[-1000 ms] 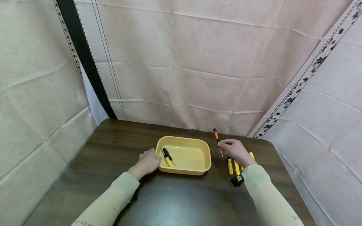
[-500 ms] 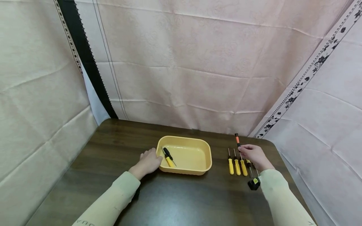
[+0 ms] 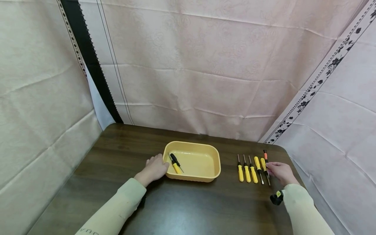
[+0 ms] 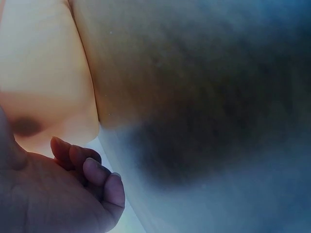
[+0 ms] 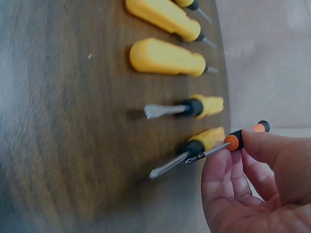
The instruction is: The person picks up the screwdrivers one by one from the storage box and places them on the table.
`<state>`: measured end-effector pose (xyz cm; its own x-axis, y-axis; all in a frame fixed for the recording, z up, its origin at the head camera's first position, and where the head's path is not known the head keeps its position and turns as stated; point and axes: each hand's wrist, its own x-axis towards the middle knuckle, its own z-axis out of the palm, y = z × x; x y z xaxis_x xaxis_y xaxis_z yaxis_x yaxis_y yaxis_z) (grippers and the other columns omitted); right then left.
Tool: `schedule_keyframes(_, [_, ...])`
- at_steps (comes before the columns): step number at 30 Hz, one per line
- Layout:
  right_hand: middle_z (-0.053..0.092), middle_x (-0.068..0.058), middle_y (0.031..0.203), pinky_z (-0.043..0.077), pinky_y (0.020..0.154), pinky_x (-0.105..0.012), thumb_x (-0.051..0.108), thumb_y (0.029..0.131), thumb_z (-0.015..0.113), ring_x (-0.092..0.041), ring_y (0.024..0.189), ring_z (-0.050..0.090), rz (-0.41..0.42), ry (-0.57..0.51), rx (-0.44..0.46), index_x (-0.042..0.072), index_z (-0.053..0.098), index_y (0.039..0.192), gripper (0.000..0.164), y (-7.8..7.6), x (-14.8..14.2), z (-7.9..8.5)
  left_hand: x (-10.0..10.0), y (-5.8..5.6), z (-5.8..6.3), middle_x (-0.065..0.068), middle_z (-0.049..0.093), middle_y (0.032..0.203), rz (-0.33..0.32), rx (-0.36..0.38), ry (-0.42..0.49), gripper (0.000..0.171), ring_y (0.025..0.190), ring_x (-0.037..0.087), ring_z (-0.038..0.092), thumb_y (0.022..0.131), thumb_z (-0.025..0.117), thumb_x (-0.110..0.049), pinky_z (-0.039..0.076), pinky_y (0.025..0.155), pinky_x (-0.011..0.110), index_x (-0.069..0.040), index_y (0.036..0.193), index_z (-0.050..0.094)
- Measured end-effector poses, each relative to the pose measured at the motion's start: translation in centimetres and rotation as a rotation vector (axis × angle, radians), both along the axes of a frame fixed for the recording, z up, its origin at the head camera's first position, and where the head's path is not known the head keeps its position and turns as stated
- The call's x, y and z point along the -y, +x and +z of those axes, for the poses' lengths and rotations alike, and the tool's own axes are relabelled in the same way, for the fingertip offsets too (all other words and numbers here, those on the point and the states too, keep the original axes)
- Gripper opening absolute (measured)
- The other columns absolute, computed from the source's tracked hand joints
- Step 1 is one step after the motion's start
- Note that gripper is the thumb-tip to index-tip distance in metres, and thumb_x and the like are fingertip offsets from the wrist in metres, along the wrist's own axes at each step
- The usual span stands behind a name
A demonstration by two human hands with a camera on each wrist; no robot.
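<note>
My left hand (image 3: 155,168) holds the left side of a yellow plastic tray (image 3: 215,178), its fingers curled by the outer wall; the left wrist view shows these fingertips (image 4: 92,170) close to the tray (image 4: 48,63). Inside the tray lie a yellow-handled screwdriver (image 3: 177,168) and a black-handled one (image 3: 174,159). At the table's right my right hand (image 3: 282,172) pinches a small orange-and-black screwdriver (image 5: 234,142) between thumb and fingers. Its tip points toward the front of the table. Just left of it lies the last of several yellow-handled screwdrivers (image 3: 263,164) in a row.
A dark wooden table (image 3: 194,209) bears everything. Other yellow screwdrivers (image 3: 241,173) lie side by side, some with handles near and others with handles far. A pale cloth (image 3: 188,81) hangs beyond the far edge. The table's right edge is close to the right hand.
My right hand has moved rightward and toward me with the orange-and-black screwdriver, from above the row's left end to its right end. The left hand stays at the tray.
</note>
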<state>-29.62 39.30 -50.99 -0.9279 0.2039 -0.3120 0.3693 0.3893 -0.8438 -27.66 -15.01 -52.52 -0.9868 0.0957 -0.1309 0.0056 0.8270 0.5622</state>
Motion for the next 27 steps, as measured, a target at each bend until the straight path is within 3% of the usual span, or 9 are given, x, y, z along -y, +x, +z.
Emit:
schedule_keyframes(4, [0.066, -0.004, 0.086, 0.054, 0.071, -0.029, 0.015, 0.096, 0.058, -0.01, 0.074, 0.062, -0.032, -0.032, 0.014, -0.015, 0.05, 0.125, 0.043, 0.2, -0.8, -0.5, 0.0, -0.1, -0.1, 0.015, 0.056, 0.112, 0.001, -0.003, 0.0, 0.053, 0.095, 0.029, 0.047, 0.094, 0.046, -0.032, 0.032, 0.09, 0.048, 0.008, 0.129, 0.048])
schedule_keyframes(13, [0.065, -0.001, 0.08, 0.054, 0.066, -0.026, 0.011, 0.096, 0.058, -0.007, 0.07, 0.061, -0.062, 0.009, 0.046, -0.019, 0.051, 0.122, 0.041, 0.8, -1.7, -1.1, -0.1, 0.0, 0.1, 0.015, 0.055, 0.113, 0.004, 0.014, -0.001, 0.054, 0.095, 0.028, 0.046, 0.095, 0.045, -0.033, 0.032, 0.09, 0.047, 0.008, 0.131, 0.046])
schedule_keyframes(27, [0.065, 0.001, 0.071, 0.051, 0.059, -0.029, 0.012, 0.09, 0.065, -0.012, 0.063, 0.06, -0.084, 0.136, 0.076, -0.01, 0.069, 0.095, 0.022, 0.6, -2.1, -2.2, 0.0, 0.1, 0.1, 0.017, 0.055, 0.117, 0.013, 0.019, 0.001, 0.056, 0.1, 0.029, 0.047, 0.095, 0.046, -0.034, 0.031, 0.094, 0.049, 0.008, 0.132, 0.046])
